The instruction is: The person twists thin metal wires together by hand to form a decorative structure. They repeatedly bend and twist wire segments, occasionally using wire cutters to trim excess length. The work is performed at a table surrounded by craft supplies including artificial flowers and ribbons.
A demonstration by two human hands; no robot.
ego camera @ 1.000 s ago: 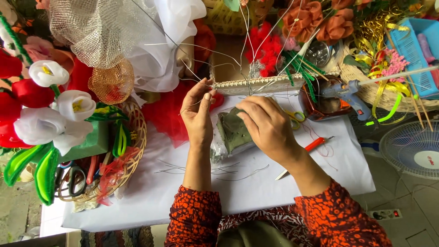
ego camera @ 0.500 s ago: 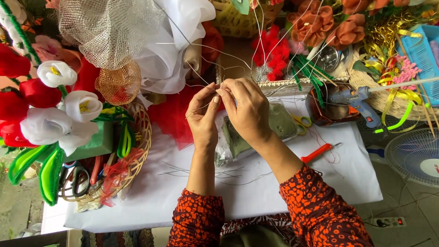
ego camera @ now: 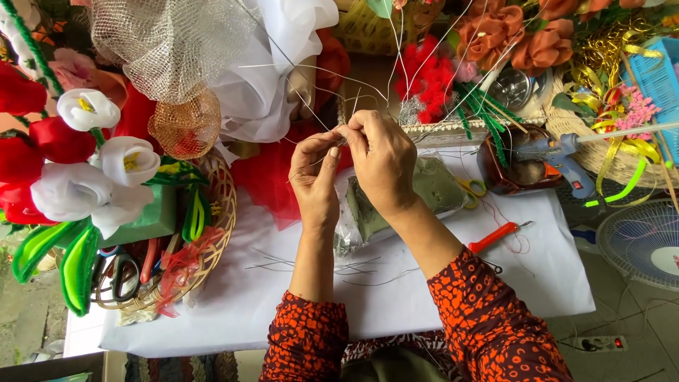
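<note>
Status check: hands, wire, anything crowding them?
Left hand and right hand pinch thin wire together. Green block lies beneath. Red fabric close beside, not blocking.

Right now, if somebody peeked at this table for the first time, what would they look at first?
Probably the two hands, left hand and right hand, meeting in the middle and pinching thin wires that fan upward. Next, the white fabric flowers with red ones beside them on the far left, above a wicker basket. At the right, a blue glue gun lies near orange fabric roses.
</note>
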